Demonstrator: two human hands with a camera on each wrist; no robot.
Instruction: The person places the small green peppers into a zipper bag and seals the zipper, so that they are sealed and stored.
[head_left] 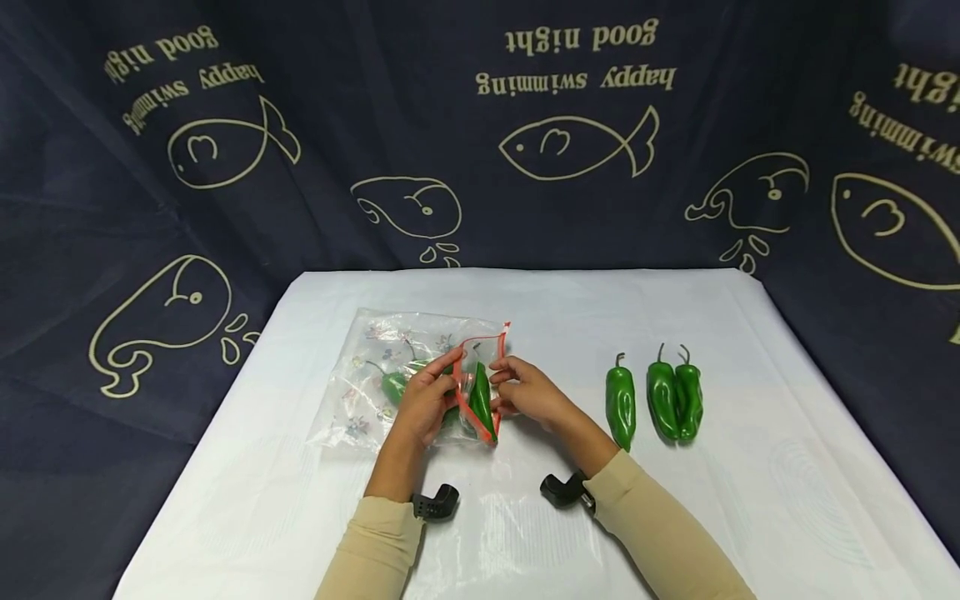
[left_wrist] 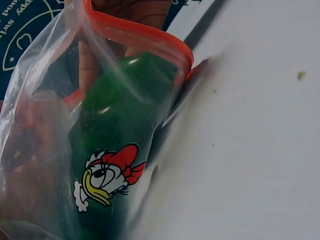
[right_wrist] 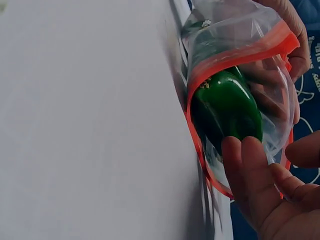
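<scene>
A clear zip bag [head_left: 341, 375] with a red rim and printed cartoon figures lies on its side, its mouth facing right. Green peppers [head_left: 393, 386] show through the plastic. With thumb and fingers, my left hand [head_left: 426, 402] grips the bag at the upper part of its rim. One green pepper [right_wrist: 230, 107] sits within the red-rimmed mouth. My right hand [head_left: 531, 390] is at that mouth, its outstretched fingertips touching the pepper's near end and the thumb standing apart. In the left wrist view the same pepper [left_wrist: 120, 100] shows through the plastic.
To the right of my right hand lie a single green pepper [head_left: 620, 404] and two green peppers side by side [head_left: 663, 400]. The white-covered table [head_left: 525, 542] meets a dark blue cloth [head_left: 420, 100] with fish and whale drawings behind and beside it.
</scene>
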